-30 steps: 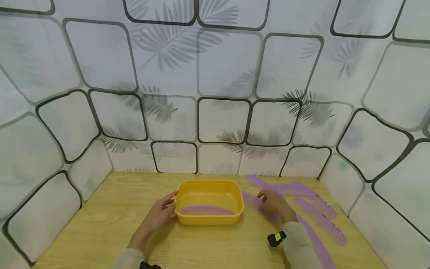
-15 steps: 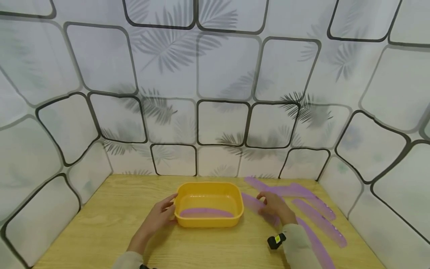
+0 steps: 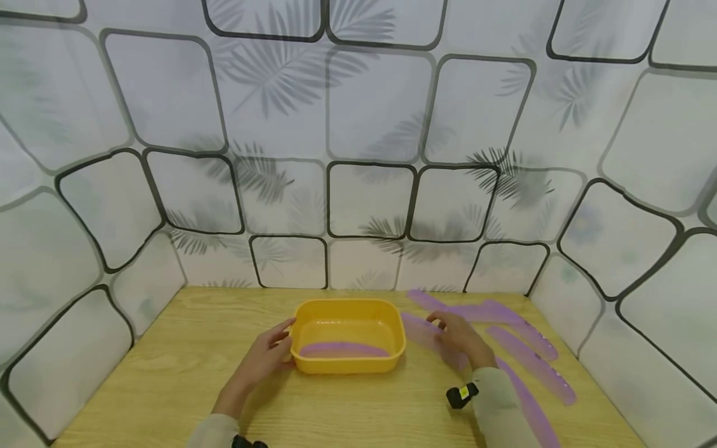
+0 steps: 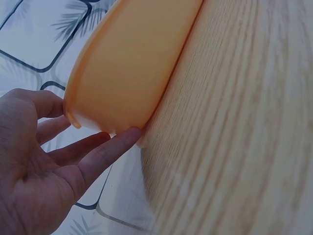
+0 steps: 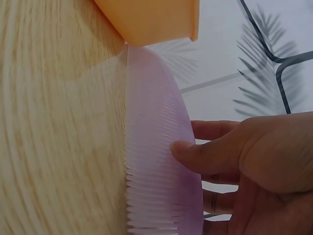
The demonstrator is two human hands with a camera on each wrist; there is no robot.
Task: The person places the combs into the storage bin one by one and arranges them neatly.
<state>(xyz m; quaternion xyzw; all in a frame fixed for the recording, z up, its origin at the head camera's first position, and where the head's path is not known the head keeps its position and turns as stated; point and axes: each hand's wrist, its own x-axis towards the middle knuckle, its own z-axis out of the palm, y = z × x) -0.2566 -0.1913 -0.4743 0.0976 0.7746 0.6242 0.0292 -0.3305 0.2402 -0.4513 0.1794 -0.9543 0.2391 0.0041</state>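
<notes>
A yellow rectangular plastic basin [image 3: 348,367] stands on the table, with a translucent purple comb [image 3: 344,350] lying inside along its near side. My left hand [image 3: 266,354] is at the basin's left end; in the left wrist view its extended fingers [image 4: 112,152] touch the outer wall, from the rim down to the base. Right of the basin, my right hand [image 3: 462,339] pinches another purple comb [image 5: 156,107] by its spine between thumb and fingers. That comb stands on edge, teeth toward the tabletop, its far end close to the basin.
More purple combs lie spread to the right: one comb [image 3: 426,300] at the back, an overlapping one [image 3: 493,313], one further right [image 3: 532,364] and a near one [image 3: 529,404] beside my right sleeve. A patterned curtain [image 3: 370,199] encloses the wooden table [image 3: 347,410] on three sides.
Both hands and the basin stay in nearly the same places. The comb under my right hand has tilted up slightly, and the head view has shifted a little.
</notes>
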